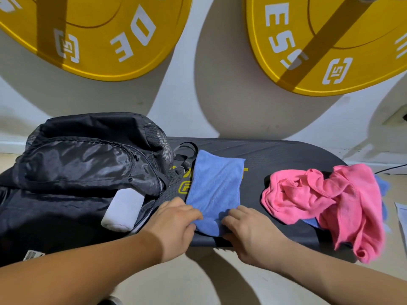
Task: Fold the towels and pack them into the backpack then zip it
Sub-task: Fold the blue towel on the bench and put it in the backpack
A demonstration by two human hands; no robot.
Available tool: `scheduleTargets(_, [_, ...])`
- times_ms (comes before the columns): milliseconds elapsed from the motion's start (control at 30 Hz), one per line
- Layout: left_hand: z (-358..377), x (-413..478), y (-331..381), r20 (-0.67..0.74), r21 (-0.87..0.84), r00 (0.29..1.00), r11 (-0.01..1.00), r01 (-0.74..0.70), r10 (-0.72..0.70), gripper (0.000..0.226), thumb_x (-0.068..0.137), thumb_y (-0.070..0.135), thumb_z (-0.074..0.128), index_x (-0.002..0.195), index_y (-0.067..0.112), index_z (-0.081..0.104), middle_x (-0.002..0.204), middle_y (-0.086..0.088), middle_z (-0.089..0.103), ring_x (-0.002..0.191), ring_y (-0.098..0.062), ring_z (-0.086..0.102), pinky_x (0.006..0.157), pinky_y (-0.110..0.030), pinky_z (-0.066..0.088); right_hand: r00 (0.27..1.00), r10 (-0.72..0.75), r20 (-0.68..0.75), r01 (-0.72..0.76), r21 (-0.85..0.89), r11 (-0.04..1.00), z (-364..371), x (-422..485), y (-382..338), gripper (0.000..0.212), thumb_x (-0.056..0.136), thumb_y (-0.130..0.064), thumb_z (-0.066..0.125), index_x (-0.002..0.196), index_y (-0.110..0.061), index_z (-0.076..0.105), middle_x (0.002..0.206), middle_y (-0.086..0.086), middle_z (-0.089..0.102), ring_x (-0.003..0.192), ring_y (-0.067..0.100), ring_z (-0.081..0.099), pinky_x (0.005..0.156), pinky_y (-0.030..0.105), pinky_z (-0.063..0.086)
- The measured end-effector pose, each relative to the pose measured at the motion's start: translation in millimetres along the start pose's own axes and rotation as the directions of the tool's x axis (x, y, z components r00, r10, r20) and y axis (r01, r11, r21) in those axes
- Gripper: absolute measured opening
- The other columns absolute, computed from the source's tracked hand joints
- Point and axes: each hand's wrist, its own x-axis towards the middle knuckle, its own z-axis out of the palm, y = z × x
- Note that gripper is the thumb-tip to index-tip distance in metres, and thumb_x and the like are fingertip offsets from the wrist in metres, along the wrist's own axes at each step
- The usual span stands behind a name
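Note:
A blue towel (214, 186), folded into a narrow strip, lies on the black platform (248, 172). My left hand (176, 219) and my right hand (244, 223) both grip its near end, fingers curled over the cloth. The black backpack (83, 164) lies open at the left, with a folded white towel (123, 208) sticking out of its mouth. A crumpled pink towel (326, 201) is heaped at the right end of the platform, on top of another blue towel (382, 186) that is mostly hidden.
Two large yellow weight plates (92, 36) (330, 45) lean on the white wall behind the platform. A sheet of paper (402, 214) lies on the floor at the far right. A wall socket (398, 116) sits low at the right.

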Motion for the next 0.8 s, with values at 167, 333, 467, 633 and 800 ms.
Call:
scheduleTargets(167, [1,-1,1,0.107,-0.297,0.956,0.908,0.294,-0.274,0.02,0.097,0.025,0.058,0.114,0.032,0.067,0.102,0.021,0.064,0.088,0.007,0.054,0.083,-0.016,0.04,0.926,0.27,0.264,-0.372,0.518,0.77,-19,10,13,0.013,0.097,-0.029,0.058,0.087,-0.024,0.065,0.086,-0.013,0.067,0.07,-0.001,0.055,0.064,0.01,0.039])
scheduleTargets(333, [3,8,-4,-0.061,-0.232,0.951,0.931,0.281,-0.303,0.011,0.09,0.023,0.068,0.093,0.025,0.058,0.093,0.012,0.053,0.074,-0.008,0.049,0.076,-0.033,0.049,0.852,0.495,0.173,-0.502,0.539,0.676,-4,18,20,0.02,0.086,-0.038,0.074,0.086,-0.022,0.062,0.086,-0.006,0.066,0.073,0.009,0.06,0.064,0.021,0.044])
scheduleTargets(467, [-3,10,0,0.021,0.25,0.979,0.947,-0.2,0.201,0.017,0.077,0.014,0.061,0.09,0.025,0.063,0.092,0.005,0.057,0.082,-0.021,0.055,0.064,-0.035,0.053,0.943,0.281,-0.177,-0.241,0.217,0.946,3,16,18,0.016,0.088,-0.038,0.066,0.082,-0.023,0.062,0.086,-0.005,0.051,0.076,0.018,0.055,0.062,0.037,0.047])
scheduleTargets(633, [0,-1,2,0.121,0.369,0.964,0.891,-0.265,0.236,0.035,0.08,0.03,0.047,0.106,0.02,0.067,0.096,0.002,0.064,0.081,-0.023,0.061,0.064,-0.033,0.056,0.931,-0.158,-0.33,0.092,-0.205,0.974,15,5,6,0.016,0.086,-0.033,0.063,0.087,-0.017,0.064,0.083,0.002,0.059,0.069,0.027,0.052,0.055,0.038,0.04])
scheduleTargets(800, [0,5,-3,0.118,0.217,0.985,0.965,-0.145,0.122,0.036,0.092,0.024,0.037,0.117,0.021,0.063,0.107,0.003,0.06,0.095,-0.024,0.054,0.083,-0.04,0.053,0.983,-0.098,-0.157,0.054,-0.266,0.962,14,5,14,0.028,0.078,-0.037,0.067,0.097,-0.016,0.066,0.091,0.002,0.06,0.076,0.026,0.053,0.061,0.037,0.045])
